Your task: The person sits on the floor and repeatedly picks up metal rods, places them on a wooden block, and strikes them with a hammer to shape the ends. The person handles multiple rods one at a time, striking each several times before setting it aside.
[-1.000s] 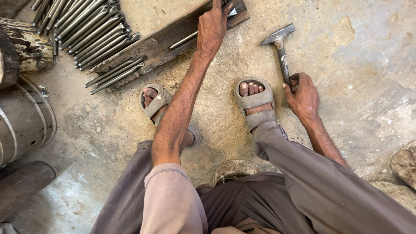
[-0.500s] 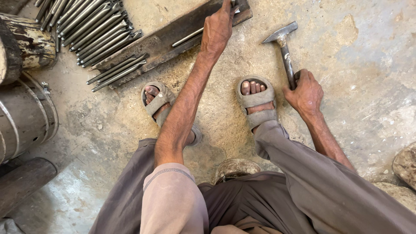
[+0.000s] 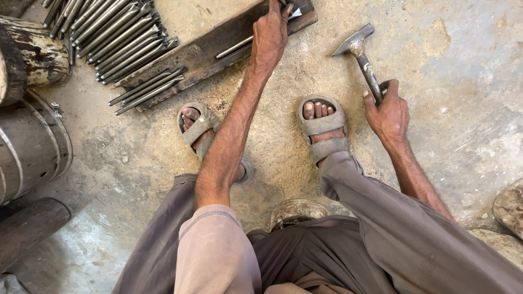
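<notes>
While the person squats over the concrete floor (image 3: 447, 71), the left hand (image 3: 271, 34) reaches to the upper middle of the frame and closes its fingers around the end of a thin steel rod (image 3: 239, 46) lying on a long, rusty flat iron bar (image 3: 190, 54). The right hand (image 3: 388, 111), right of centre, is wrapped shut around the handle of a hammer (image 3: 364, 57), whose worn steel head points up and left, raised a little off the floor.

The risk I see is plain: the left fingers sit right on the rod where the hammer would land, so a glancing blow could catch them. The rod is round and smooth, and might well roll or skid off the bar if struck off-centre. The sandalled feet (image 3: 321, 122), toes bare, are just below the bar, near where anything bouncing loose would fall.

The rod itself looks grey, slim and straight, one end hidden under the hand, its length lying along the bar. More rods of the same kind (image 3: 117, 30) are stacked in a slanting row at the upper left, with a few (image 3: 147, 90) lying loose just below the bar's left end. Metal drums (image 3: 32, 141) stand along the left edge.
</notes>
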{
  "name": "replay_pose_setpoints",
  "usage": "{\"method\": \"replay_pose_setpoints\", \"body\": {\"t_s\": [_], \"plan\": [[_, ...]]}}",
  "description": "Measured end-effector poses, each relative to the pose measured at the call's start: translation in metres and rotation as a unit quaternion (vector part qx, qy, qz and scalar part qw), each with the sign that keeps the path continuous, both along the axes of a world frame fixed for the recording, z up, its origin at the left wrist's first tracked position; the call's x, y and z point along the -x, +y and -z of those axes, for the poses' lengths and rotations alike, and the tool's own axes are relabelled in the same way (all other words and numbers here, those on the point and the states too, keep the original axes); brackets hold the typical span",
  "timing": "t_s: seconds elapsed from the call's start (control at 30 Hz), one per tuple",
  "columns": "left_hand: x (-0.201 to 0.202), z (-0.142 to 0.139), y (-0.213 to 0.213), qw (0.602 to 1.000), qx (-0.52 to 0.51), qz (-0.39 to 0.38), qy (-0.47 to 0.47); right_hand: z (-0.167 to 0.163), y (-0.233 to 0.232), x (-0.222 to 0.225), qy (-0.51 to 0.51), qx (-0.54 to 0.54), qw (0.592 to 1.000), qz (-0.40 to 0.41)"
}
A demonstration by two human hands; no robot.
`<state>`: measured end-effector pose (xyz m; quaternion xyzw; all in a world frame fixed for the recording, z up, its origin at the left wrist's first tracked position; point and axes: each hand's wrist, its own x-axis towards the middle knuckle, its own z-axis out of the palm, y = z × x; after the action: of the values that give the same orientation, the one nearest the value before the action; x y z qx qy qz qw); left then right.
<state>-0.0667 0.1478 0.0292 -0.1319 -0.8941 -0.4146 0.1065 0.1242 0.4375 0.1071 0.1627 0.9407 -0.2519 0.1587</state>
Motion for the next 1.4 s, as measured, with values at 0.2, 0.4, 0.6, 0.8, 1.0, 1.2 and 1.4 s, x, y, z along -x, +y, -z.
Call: {"method": "replay_pose_setpoints", "body": {"t_s": [0.2, 0.4, 0.6, 0.8, 1.0, 1.2, 1.4], "plan": [[0.001, 0.0, -0.002, 1.0, 0.013, -0.006, -0.025, 0.009, 0.0, -0.005, 0.015, 0.004, 1.0, -0.008], [0.004, -0.006, 0.0, 0.999, 0.034, 0.001, -0.012, 0.006, -0.002, -0.001, 0.003, 0.005, 1.0, -0.006], [0.006, -0.01, 0.002, 0.995, 0.098, 0.006, 0.004, -0.02, -0.003, 0.0, -0.085, 0.193, 0.969, 0.13], [0.004, -0.025, 0.003, 0.995, 0.097, 0.001, 0.003, -0.033, -0.022, -0.007, -0.132, 0.258, 0.941, 0.174], [0.002, -0.048, 0.007, 0.992, 0.119, -0.021, -0.029, -0.088, -0.042, 0.022, -0.082, 0.25, 0.958, 0.118], [-0.001, -0.047, 0.006, 0.992, 0.113, -0.019, 0.047, -0.169, -0.052, 0.071, 0.064, 0.281, 0.955, -0.072], [0.0, -0.054, 0.003, 0.994, 0.108, -0.01, -0.008, -0.179, -0.099, 0.098, 0.057, 0.155, 0.979, -0.121]]}}
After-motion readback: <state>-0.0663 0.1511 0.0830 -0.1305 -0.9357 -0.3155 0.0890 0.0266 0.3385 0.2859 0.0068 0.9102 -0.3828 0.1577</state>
